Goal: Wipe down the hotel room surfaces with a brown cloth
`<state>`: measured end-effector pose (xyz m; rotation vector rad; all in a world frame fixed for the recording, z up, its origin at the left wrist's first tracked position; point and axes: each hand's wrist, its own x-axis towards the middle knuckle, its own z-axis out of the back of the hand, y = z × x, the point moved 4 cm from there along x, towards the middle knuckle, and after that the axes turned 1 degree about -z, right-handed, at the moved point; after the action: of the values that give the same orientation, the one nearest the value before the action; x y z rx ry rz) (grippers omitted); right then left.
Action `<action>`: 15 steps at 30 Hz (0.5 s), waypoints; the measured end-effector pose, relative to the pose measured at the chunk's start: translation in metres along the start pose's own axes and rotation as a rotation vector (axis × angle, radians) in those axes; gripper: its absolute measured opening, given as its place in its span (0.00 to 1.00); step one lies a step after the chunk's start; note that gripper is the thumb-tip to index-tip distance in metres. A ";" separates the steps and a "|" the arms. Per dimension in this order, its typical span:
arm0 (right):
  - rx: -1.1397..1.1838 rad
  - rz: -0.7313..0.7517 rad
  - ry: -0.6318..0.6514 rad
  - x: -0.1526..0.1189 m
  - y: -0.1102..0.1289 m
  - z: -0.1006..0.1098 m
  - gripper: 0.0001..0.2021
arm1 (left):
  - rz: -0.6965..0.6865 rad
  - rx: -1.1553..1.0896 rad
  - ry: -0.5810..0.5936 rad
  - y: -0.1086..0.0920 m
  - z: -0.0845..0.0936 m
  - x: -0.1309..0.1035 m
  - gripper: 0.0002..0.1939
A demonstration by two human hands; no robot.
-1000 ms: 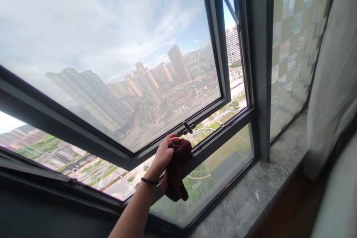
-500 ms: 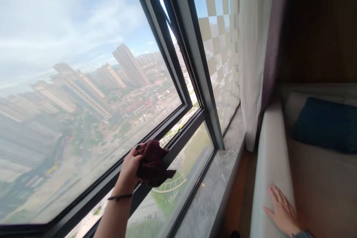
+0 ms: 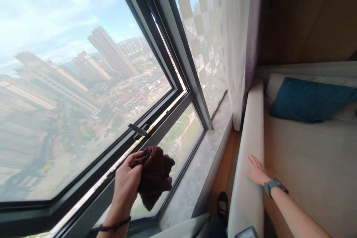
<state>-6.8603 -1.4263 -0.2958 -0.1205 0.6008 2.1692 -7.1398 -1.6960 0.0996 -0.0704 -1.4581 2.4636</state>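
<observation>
My left hand point(image 3: 126, 178) is closed around a bunched dark maroon cloth point(image 3: 154, 174), which hangs down in front of the lower pane. Just beyond the cloth is the window handle point(image 3: 137, 129) on the dark frame of the tilted window sash point(image 3: 111, 156). A narrow gap shows between the sash and the fixed window frame point(image 3: 178, 109). My right hand point(image 3: 257, 171) rests with fingers spread on the top of the pale sofa arm point(image 3: 248, 126), and a watch point(image 3: 275, 186) is on that wrist.
A grey stone sill point(image 3: 192, 178) runs below the window. A sheer curtain point(image 3: 237, 44) hangs at the corner. On the sofa seat point(image 3: 309, 156) lies a blue cushion point(image 3: 312, 100). My foot in a dark shoe point(image 3: 222, 204) stands on the narrow floor strip.
The sash has come in, so its gap is narrower. My left hand has drawn back from the frame with the cloth, uncovering the handle. My right hand stays on the sofa arm.
</observation>
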 end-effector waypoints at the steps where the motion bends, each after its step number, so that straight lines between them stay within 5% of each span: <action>1: 0.007 0.013 -0.007 -0.003 0.001 0.000 0.37 | 0.050 -0.006 0.010 0.010 -0.005 -0.004 0.26; 4: 0.022 0.048 -0.041 -0.012 0.002 0.000 0.37 | 0.161 0.063 0.017 0.051 -0.026 -0.006 0.24; 7: 0.049 0.081 -0.153 0.002 -0.007 0.009 0.24 | 0.073 0.258 0.081 0.094 -0.079 0.010 0.23; 9: 0.071 0.071 -0.246 0.041 -0.018 0.024 0.18 | -0.125 0.380 0.185 0.123 -0.144 0.031 0.25; 11: 0.065 0.073 -0.328 0.101 -0.029 0.050 0.20 | -0.350 0.502 0.367 0.158 -0.230 0.055 0.31; 15: -0.066 0.244 -0.395 0.250 -0.051 0.115 0.21 | -0.489 0.798 0.923 0.252 -0.409 0.094 0.37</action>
<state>-6.9641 -1.1662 -0.2865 0.3560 0.3286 2.3598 -7.2095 -1.4367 -0.3102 -0.5229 -0.0701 1.9578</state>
